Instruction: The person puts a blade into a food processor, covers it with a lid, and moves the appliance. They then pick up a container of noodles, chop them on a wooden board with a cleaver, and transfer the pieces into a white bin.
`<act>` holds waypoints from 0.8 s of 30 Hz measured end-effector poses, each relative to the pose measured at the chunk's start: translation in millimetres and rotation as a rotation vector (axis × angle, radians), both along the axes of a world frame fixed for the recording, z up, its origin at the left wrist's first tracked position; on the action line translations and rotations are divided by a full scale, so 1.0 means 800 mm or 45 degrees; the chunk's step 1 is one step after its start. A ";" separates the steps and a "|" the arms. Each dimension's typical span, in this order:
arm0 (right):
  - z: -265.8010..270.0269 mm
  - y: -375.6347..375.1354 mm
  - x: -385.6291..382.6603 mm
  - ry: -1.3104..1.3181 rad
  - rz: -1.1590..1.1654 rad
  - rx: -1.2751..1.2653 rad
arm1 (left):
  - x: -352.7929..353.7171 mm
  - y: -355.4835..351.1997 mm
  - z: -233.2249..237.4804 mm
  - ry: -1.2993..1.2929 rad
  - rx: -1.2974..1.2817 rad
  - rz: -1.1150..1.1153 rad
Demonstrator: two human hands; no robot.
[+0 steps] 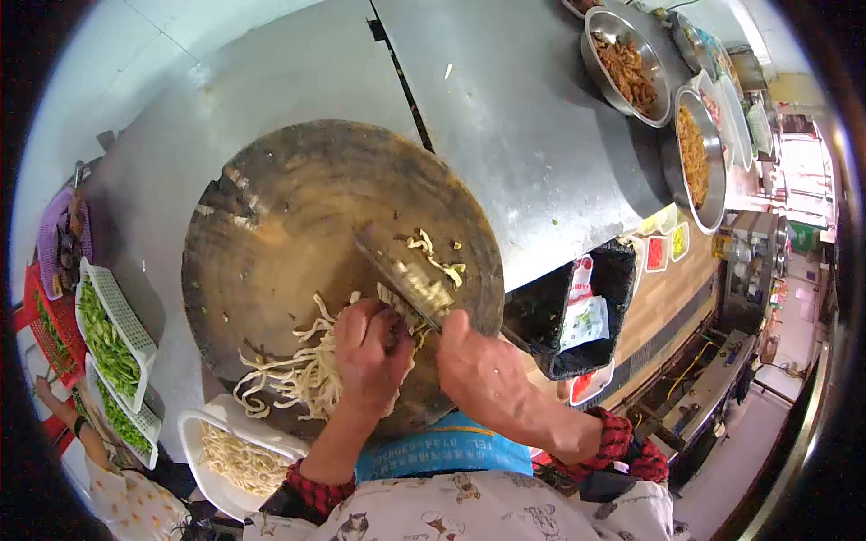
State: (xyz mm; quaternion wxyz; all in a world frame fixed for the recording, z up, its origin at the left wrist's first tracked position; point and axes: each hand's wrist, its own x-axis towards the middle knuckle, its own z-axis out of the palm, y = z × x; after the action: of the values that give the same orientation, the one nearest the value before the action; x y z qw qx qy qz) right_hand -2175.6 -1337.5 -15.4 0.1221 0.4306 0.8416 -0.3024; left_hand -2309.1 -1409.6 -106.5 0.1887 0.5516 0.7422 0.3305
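Note:
My right hand (487, 365) is closed around the handle of a cleaver (401, 275), whose blade points up and to the left over a round wooden chopping block (271, 270). Curled fingers of my left hand (374, 352) press down on a bunch of pale, noodle-like strips (307, 374) beside the blade. Loose ends of the bunch spread leftward across the block. Short cut pieces lie against the blade, and a few pale scraps (437, 261) are scattered beyond it. My left fingertips are partly hidden behind the hand.
A white basket (203, 460) of pale strips stands near left, with baskets of green vegetables (113, 347) farther left. Steel bowls (654, 113) of brown food stand at upper right. A black bin (537, 334) is right of the block. Another person's arm (68, 410) reaches in at left.

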 end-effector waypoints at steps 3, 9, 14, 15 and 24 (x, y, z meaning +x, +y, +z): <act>0.029 -0.007 0.008 0.006 -0.056 -0.052 | 0.001 -0.002 0.009 -0.014 0.053 0.036; 0.000 -0.024 -0.005 -0.008 0.082 -0.135 | -0.001 -0.011 -0.012 -0.066 0.127 -0.026; -0.016 -0.001 -0.003 0.017 -0.091 0.022 | -0.001 -0.007 -0.008 0.047 0.152 -0.033; -0.009 0.001 0.003 0.023 -0.093 0.025 | -0.003 -0.002 -0.001 0.006 0.093 -0.028; 0.034 -0.031 0.028 -0.065 0.238 0.031 | -0.010 -0.029 0.001 0.015 0.055 -0.101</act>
State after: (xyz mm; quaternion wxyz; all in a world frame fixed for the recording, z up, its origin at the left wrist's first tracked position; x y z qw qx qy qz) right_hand -2153.4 -1362.6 12.2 0.1661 0.3592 0.8783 -0.2681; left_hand -2317.4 -1432.7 -105.4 0.1855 0.5866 0.7134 0.3356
